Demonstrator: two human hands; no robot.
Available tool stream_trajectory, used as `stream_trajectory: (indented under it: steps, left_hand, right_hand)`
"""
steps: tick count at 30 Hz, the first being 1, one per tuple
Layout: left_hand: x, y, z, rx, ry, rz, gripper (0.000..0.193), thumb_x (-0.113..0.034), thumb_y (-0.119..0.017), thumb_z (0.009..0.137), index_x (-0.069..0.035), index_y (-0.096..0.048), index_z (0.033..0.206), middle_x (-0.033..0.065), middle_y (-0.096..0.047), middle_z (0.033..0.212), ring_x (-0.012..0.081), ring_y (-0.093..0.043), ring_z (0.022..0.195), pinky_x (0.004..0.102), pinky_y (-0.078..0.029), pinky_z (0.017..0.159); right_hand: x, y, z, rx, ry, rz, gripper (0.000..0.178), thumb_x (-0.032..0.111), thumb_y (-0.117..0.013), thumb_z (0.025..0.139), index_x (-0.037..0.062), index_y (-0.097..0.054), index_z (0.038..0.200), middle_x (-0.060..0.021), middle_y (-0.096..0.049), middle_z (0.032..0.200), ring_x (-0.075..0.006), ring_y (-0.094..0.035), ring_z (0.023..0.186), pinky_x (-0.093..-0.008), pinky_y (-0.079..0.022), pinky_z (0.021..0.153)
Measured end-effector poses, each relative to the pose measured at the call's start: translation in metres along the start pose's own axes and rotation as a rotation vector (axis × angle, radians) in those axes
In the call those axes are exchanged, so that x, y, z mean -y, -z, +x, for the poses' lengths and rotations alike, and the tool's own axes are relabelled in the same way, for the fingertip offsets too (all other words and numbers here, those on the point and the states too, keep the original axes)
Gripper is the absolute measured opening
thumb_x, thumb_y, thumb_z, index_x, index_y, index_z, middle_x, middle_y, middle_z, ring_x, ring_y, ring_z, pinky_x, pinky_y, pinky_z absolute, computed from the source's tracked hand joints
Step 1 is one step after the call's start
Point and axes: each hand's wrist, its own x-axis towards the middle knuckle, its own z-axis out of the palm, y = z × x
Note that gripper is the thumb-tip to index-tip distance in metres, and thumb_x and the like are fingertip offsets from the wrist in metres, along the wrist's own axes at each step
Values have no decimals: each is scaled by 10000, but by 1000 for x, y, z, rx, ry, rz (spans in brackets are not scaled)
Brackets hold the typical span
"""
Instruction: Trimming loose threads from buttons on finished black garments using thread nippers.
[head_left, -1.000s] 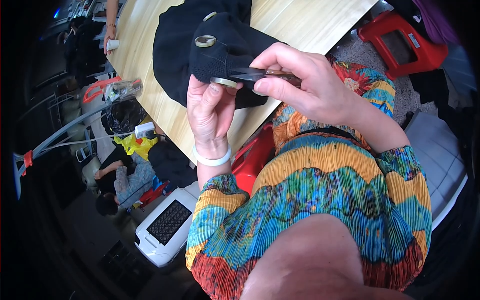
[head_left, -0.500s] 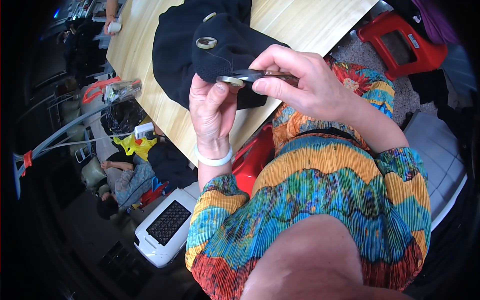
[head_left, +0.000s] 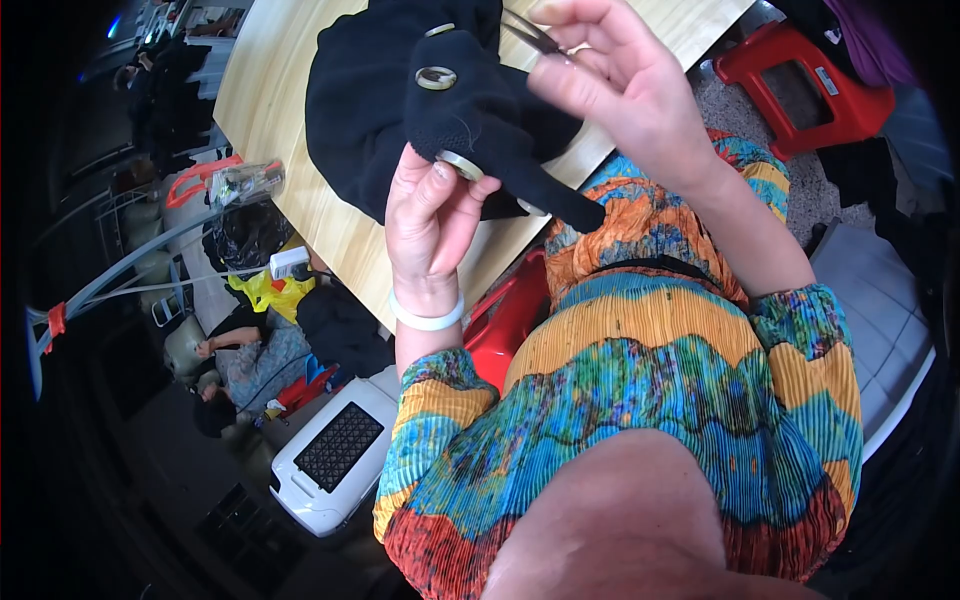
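Note:
A black garment [head_left: 350,110] with large pale-rimmed buttons lies over the table. My left hand [head_left: 430,215], a white bangle at its wrist, is closed at the garment's edge and pinches a button [head_left: 459,165] between thumb and fingers. Another button [head_left: 436,78] shows farther up the cloth. A thin thread lies on the black fabric near the pinched button. Above and to the right, my right hand [head_left: 625,95] is closed around dark thread snips [head_left: 535,36]. Their blades are apart and point up-left, away from the pinched button.
The garment rests on a pale wooden table [head_left: 270,110]. A red stool [head_left: 800,85] stands at far right; a red seat [head_left: 510,325] shows below the table edge. At left are bags, a white case with a dark grille [head_left: 340,445] and another person [head_left: 265,360].
My right hand has lifted the snips up and away from the button, and their blades have spread apart. The garment's edge has shifted slightly right, and a dark strip of cloth now hangs into view.

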Motion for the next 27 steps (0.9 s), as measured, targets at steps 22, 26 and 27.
stream_trajectory:
  steps: [22, 26, 27]
  left_hand:
    - [-25, 1, 22, -161, 262, 1, 95, -74, -457, 872, -30, -530, 913, 77, -598, 839, 188, -616, 734, 330, -545, 661]
    - [-22, -5, 27, -253, 245, 16, 75, -73, -477, 864, -34, -532, 896, 72, -599, 826, 180, -612, 704, 326, -546, 654]
    - [-21, -5, 29, -253, 234, 25, 74, -79, -482, 864, -33, -530, 896, 71, -599, 825, 176, -610, 691, 324, -546, 650]
  right_hand:
    - [-94, 31, -3, -674, 215, -395, 212, 108, -472, 832, -24, -565, 968, -86, -595, 915, -184, -565, 799, -278, -434, 751]
    - [-68, -3, -9, -381, 62, 54, 227, 155, -629, 769, 33, -591, 957, 19, -606, 852, 22, -345, 497, -147, -281, 432]
    - [-61, -10, -11, -321, 30, 120, 227, 153, -630, 768, 33, -592, 957, 23, -607, 859, 25, -325, 484, -148, -278, 425]
